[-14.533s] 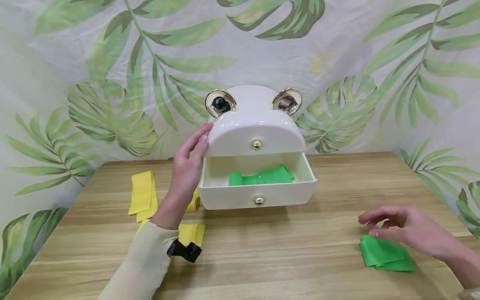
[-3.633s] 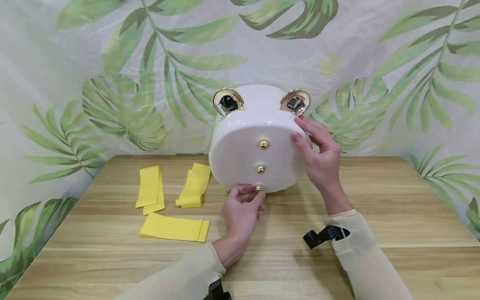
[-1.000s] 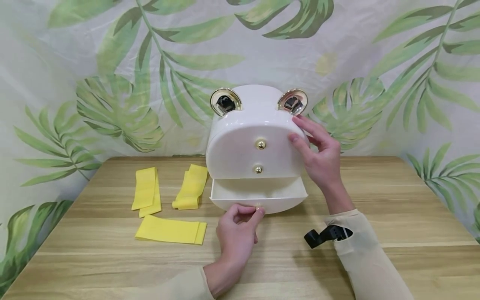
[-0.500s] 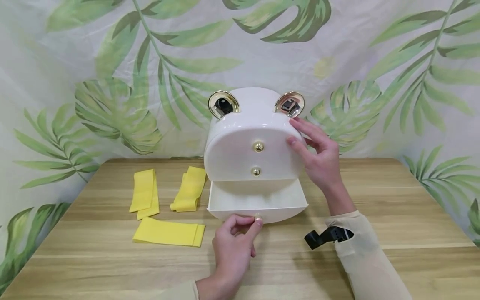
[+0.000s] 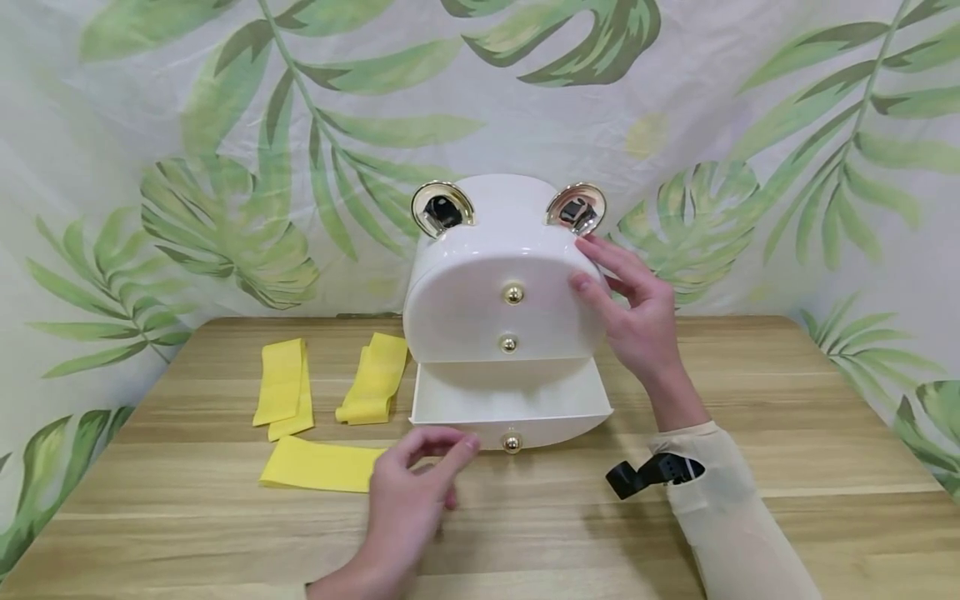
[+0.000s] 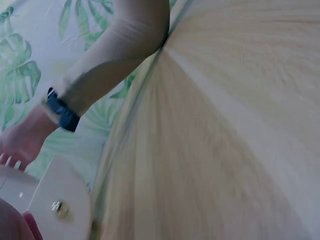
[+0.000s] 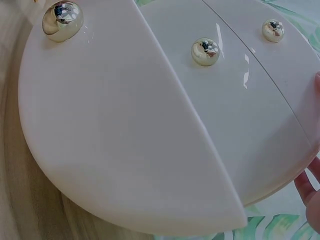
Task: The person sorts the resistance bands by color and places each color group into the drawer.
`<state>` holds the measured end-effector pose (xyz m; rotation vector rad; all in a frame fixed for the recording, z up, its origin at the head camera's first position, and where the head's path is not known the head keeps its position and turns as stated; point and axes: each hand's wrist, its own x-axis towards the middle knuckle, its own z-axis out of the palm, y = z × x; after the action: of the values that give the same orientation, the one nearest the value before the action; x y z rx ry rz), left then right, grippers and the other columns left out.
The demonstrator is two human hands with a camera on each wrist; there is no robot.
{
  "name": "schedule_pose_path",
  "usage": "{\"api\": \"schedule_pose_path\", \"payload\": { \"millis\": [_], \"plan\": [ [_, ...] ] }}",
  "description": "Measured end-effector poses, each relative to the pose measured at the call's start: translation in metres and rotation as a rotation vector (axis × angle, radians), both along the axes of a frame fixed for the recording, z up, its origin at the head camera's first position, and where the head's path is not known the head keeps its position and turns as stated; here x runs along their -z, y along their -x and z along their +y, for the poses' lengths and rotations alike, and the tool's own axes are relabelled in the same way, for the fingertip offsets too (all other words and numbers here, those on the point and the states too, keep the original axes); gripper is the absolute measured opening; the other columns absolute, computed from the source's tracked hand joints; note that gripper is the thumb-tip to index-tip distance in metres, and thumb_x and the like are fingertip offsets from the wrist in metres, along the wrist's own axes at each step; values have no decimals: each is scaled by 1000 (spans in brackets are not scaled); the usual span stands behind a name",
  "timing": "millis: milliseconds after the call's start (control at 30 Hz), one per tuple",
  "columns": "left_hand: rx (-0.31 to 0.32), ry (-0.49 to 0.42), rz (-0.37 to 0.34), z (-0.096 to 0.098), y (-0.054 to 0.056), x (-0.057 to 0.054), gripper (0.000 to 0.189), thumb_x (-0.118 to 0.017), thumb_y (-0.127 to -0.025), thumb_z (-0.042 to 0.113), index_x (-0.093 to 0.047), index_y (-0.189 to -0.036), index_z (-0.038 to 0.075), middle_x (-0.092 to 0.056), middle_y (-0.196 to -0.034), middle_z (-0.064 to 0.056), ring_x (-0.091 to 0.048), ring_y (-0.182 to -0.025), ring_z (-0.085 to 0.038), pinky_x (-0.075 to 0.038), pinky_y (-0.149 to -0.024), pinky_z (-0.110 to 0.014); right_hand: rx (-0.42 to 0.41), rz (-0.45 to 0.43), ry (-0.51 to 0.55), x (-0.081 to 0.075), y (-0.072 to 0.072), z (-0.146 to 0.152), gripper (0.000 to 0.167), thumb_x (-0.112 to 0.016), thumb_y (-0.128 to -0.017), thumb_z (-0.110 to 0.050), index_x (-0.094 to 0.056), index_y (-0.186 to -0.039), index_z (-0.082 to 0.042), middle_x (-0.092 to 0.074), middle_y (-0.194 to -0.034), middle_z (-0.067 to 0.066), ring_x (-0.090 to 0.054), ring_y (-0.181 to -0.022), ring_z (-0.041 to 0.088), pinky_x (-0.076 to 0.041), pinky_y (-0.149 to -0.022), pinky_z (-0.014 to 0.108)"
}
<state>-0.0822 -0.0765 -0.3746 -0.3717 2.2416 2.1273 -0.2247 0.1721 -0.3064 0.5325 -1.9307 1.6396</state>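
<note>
A white, rounded drawer box (image 5: pixel 480 283) with two gold-rimmed eyes stands at the back of the table. Its bottom drawer (image 5: pixel 442 432) is pulled out, and the visible inside is bare. The upper two drawers are closed. My right hand (image 5: pixel 641 321) rests on the box's upper right edge, thumb on the front and fingers along the side. Left of the drawer's gold knob (image 5: pixel 512 442), my left hand (image 5: pixel 408 492) is off the knob with loosely bent fingers and nothing in them. It overlaps the right end of a folded yellow strip (image 5: pixel 318 464).
Two more folded yellow strips lie behind, one at the far left (image 5: pixel 281 387) and one (image 5: pixel 375 379) beside the box. The wooden table (image 5: pixel 787 500) ends against a leaf-patterned cloth (image 5: pixel 360 108). A black wrist camera (image 5: pixel 652 475) juts from the right sleeve.
Earlier a middle drawer holding a green strip stood out; it is closed now, and the green strips are out of sight. My left hand drew out the bottom drawer, released its knob and moved left.
</note>
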Motion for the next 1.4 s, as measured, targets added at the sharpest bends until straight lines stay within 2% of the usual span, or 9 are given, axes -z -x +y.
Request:
{"api": "schedule_pose_path", "payload": {
  "millis": [200, 333, 500, 600, 700, 800, 900, 1133, 1400],
  "plan": [
    [-115, 90, 2, -51, 6, -9, 42, -84, -90, 47, -76, -119, 17, -73, -110, 9, -64, -75, -15, -48, -59, -24, 1, 0, -1, 0, 0, 0, 39, -78, -93, 0, -74, -132, -3, -69, -144, 10, -58, -139, 14, -57, -101, 23],
    [-237, 208, -63, -97, 12, -8, 52, -81, -86, 61, -75, -124, 25, -72, -107, 22, -65, -88, -11, -47, -66, -25, 0, -2, -3, 1, 1, 1, 39, -78, -93, 0, -74, -132, -4, -69, -145, 7, -58, -140, 14, -57, -101, 23],
    [-423, 261, -135, -150, 14, -2, 50, -86, -80, 61, -79, -120, 30, -70, -92, 33, -65, -79, -4, -46, -64, -21, -5, 7, -5, 1, 1, -1, 40, -78, -93, 0, -74, -133, -5, -69, -145, 7, -58, -140, 15, -58, -100, 22],
    [-474, 293, -171, -172, 14, 3, 46, -87, -80, 60, -80, -116, 32, -68, -84, 36, -65, -73, -2, -46, -61, -19, -6, 7, -5, 1, 1, -2, 40, -78, -94, 0, -74, -133, -5, -68, -145, 7, -58, -140, 15, -58, -100, 22],
    [-469, 347, -218, -187, 14, 8, 47, -85, -82, 63, -81, -119, 33, -66, -81, 39, -63, -74, 0, -44, -66, -20, -3, 3, -3, 2, 0, -2, 40, -78, -94, 0, -74, -133, -5, -68, -146, 7, -58, -140, 15, -58, -100, 22],
    [-426, 406, -279, -197, 14, 14, 59, -82, -81, 68, -78, -127, 31, -60, -86, 41, -62, -76, 0, -43, -71, -23, 1, 5, -2, 2, 0, -1, 40, -77, -94, 1, -74, -133, -5, -68, -146, 8, -58, -139, 15, -58, -99, 21],
    [-391, 443, -309, -202, 13, 19, 68, -82, -81, 68, -75, -134, 26, -59, -88, 39, -66, -73, -3, -46, -66, -27, 4, 5, -4, 2, -1, 1, 40, -77, -94, 1, -73, -133, -4, -68, -146, 8, -59, -138, 14, -58, -99, 20],
    [-319, 510, -295, -202, 13, 23, 74, -81, -87, 64, -69, -141, 15, -76, -92, 21, -68, -68, -8, -47, -60, -27, 8, 7, 4, 3, -3, 3, 40, -76, -93, 4, -73, -133, -2, -68, -146, 12, -59, -137, 15, -58, -98, 19],
    [-229, 573, -304, -205, 10, 22, 69, -81, -90, 57, -69, -141, 13, -79, -86, 16, -66, -69, -7, -43, -64, -26, -6, 24, 10, 3, -1, 0, 40, -76, -93, 5, -73, -133, -1, -68, -145, 14, -59, -137, 16, -58, -98, 19]
  ]
}}
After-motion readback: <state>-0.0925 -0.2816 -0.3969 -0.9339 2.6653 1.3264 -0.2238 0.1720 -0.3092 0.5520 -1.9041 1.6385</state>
